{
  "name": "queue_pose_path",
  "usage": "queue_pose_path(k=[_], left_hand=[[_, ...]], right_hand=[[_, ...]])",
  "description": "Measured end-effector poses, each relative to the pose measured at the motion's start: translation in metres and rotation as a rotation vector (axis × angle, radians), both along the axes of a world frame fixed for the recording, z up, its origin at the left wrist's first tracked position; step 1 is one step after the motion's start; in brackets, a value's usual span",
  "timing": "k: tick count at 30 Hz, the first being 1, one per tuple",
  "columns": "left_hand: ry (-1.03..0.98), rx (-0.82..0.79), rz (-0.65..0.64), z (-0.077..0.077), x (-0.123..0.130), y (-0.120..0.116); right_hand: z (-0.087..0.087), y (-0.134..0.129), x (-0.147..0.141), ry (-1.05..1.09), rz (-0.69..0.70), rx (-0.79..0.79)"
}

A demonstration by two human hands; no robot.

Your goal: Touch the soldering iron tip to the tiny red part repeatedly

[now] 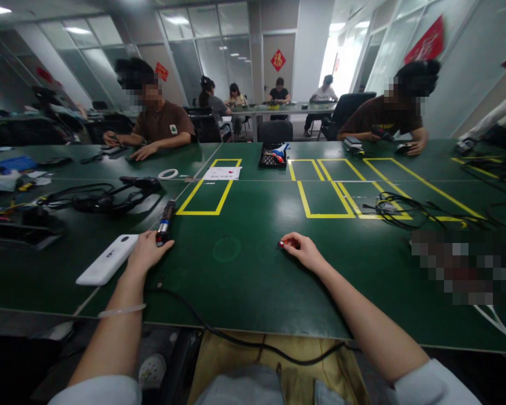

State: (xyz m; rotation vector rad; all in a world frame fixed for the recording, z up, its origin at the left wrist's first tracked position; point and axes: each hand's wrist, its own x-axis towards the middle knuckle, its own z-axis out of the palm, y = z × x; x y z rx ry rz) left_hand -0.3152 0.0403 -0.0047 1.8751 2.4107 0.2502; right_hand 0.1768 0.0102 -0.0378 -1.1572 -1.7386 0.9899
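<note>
My left hand (pixel 147 250) is closed round the lower end of a black flashlight-like cylinder (pixel 165 216) with a silver and blue band. Beside that wrist lies a white, rounded, flat device (pixel 109 260) with a dark round spot. Further right, my right hand (pixel 306 251) rests low over the green tabletop, fingers pinched on a small red piece (pixel 281 244). Its exact kind is too small to make out. Between my hands, a faint ring mark (pixel 226 250) shows on the table.
Yellow tape rectangles (pixel 326 216) mark the green table (pixel 244 292). A black tray (pixel 272 162) holds tools at the far side. Black cables (pixel 392 205) lie right; a headset-like device (pixel 139 185) and a tape roll (pixel 167 174) lie left. Two people sit opposite, others behind.
</note>
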Motion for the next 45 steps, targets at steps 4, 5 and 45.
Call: queue_pose_path(k=[4, 5, 45], left_hand=[[0.112, 0.02, 0.034, 0.003, 0.011, 0.001], [0.117, 0.013, 0.042, 0.005, 0.017, 0.001], [-0.062, 0.155, -0.549, 0.001, 0.328, -0.04]], right_hand=[[-0.001, 0.001, 0.001, -0.004, 0.015, 0.015], [-0.002, 0.001, 0.002, -0.007, 0.015, 0.023], [-0.002, 0.005, 0.006, -0.088, -0.037, 0.226]])
